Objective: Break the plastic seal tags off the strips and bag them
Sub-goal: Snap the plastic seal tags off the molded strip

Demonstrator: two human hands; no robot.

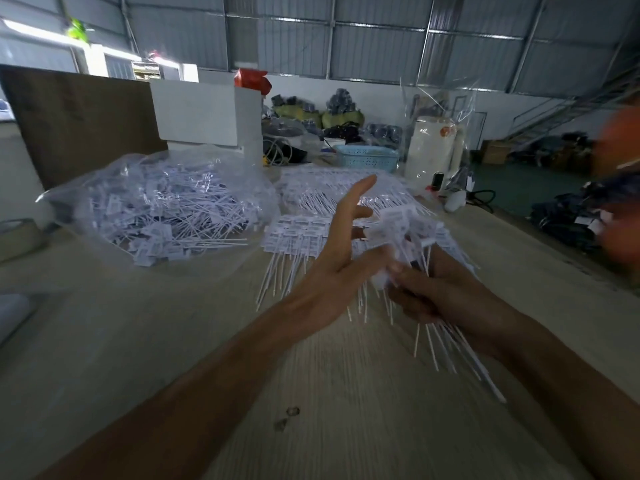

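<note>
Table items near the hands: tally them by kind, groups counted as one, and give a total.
Clear bag of loose tags: 1
Flat tag strips lying on the table: 1 stack, sheets uncountable
Bundle of tags held in right hand, left hand open beside it: 1
Blue basket: 1
Total: 4

Single head-worn wide-angle view, looking forward and down from above the person's forearms across the wooden tabletop [138, 341] at close range, with the warehouse wall and roof visible beyond its far edge.
</note>
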